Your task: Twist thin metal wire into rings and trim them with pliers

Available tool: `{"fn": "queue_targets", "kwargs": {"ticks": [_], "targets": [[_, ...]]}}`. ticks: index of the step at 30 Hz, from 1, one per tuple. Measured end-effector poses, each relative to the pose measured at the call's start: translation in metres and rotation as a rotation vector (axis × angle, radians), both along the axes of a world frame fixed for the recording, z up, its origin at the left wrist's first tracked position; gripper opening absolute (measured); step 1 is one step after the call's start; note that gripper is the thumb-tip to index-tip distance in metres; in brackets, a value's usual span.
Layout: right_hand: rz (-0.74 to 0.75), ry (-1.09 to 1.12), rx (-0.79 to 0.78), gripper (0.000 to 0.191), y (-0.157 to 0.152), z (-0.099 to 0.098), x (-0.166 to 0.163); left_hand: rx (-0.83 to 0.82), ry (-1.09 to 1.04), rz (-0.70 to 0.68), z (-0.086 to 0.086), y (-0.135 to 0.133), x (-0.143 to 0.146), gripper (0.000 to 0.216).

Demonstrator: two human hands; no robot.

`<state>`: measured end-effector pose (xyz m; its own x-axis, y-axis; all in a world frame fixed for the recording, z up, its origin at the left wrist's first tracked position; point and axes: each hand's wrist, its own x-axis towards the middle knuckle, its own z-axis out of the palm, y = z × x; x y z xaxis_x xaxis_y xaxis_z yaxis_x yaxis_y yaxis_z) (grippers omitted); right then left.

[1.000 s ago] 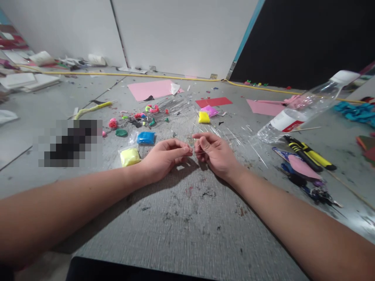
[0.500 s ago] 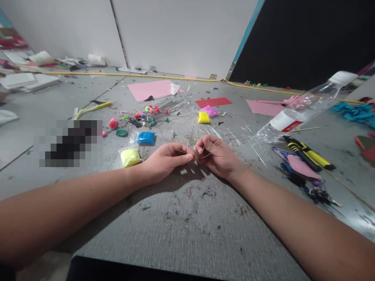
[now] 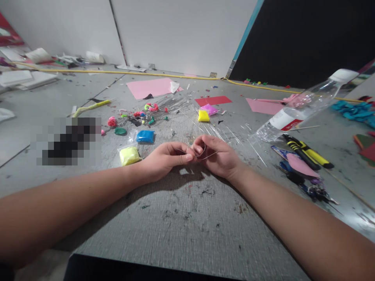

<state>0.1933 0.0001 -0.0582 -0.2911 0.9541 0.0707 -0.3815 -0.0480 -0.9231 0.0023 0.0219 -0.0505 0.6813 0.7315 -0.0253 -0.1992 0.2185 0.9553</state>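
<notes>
My left hand (image 3: 165, 160) pinches a thin metal wire (image 3: 204, 151) between thumb and forefinger, over the middle of the grey table. Close against its fingertips is my right hand (image 3: 220, 159), with its fingers curled in on the same wire. A bent stretch of the wire arcs in front of the right palm, and fine ends stick out near the left fingers. What lies right between the fingertips is too small to make out. Beyond the hands, several straight wires (image 3: 209, 132) lie loose on the table.
Bagged clay lies about: pale yellow (image 3: 129, 155), blue (image 3: 145, 136), yellow (image 3: 203, 116) and magenta (image 3: 209, 109). Small coloured clay pieces (image 3: 152, 107) sit further back. At right are a tilted plastic bottle (image 3: 303, 107), yellow-black pliers (image 3: 310, 152) and pink paper (image 3: 301, 165).
The right thumb and fingers have loosened a little from the left fingertips, and the wire's curve before the right palm shows wider. The left hand keeps its pinch.
</notes>
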Motion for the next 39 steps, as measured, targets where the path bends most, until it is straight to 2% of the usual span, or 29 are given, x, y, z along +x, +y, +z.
{"fn": "queue_targets", "kwargs": {"ticks": [5,14,17,22,28,34,39], "targets": [[0.040,0.049,0.008,0.039,-0.001,0.000,0.001,-0.006,-0.019,-0.022,0.002,0.000,-0.001,0.006],[-0.014,0.085,0.004,0.036,-0.003,0.002,-0.002,-0.126,-0.121,-0.030,0.004,0.003,-0.001,0.010],[-0.037,0.109,-0.042,0.029,-0.004,0.006,-0.001,-0.208,-0.166,-0.010,0.005,0.004,-0.002,0.010],[0.008,0.122,-0.085,0.018,-0.005,0.008,0.000,-0.296,-0.200,-0.030,0.004,0.008,-0.004,0.010],[-0.137,0.133,-0.113,0.018,-0.001,0.003,-0.002,-0.323,-0.180,-0.043,0.004,0.010,-0.001,0.011],[-0.029,0.306,-0.206,0.016,-0.002,0.007,-0.004,-0.336,-0.148,-0.025,0.004,0.012,0.000,0.012],[-0.019,0.330,-0.156,0.022,-0.004,0.006,-0.006,-0.324,-0.137,-0.046,0.004,0.010,0.000,0.012]]}}
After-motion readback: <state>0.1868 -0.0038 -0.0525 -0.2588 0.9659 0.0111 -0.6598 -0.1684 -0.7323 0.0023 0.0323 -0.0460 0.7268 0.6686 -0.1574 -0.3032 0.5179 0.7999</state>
